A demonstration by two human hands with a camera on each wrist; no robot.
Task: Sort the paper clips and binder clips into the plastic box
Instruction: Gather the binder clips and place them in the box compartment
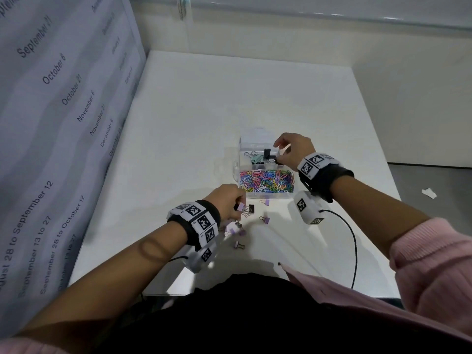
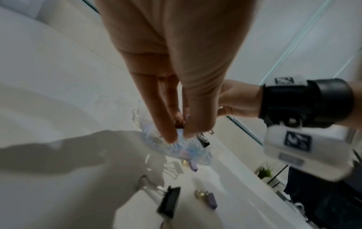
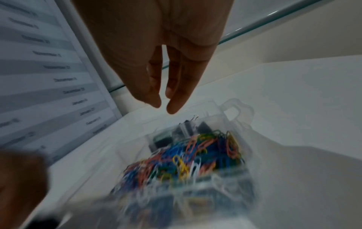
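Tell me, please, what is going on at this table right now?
A person is sorting clips into a clear plastic box. Its near compartment is full of coloured paper clips; the far one holds a few binder clips. The right hand is over the far compartment, fingers loose, apparently holding nothing. The left hand pinches a small clip from the loose binder clips on the table in front of the box.

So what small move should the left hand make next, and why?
Probably carry the lilac binder clip that the left hand pinches over to the far compartment of the plastic box and drop it there. That compartment already holds binder clips, the near one is full of paper clips, and the right hand above it seems empty.
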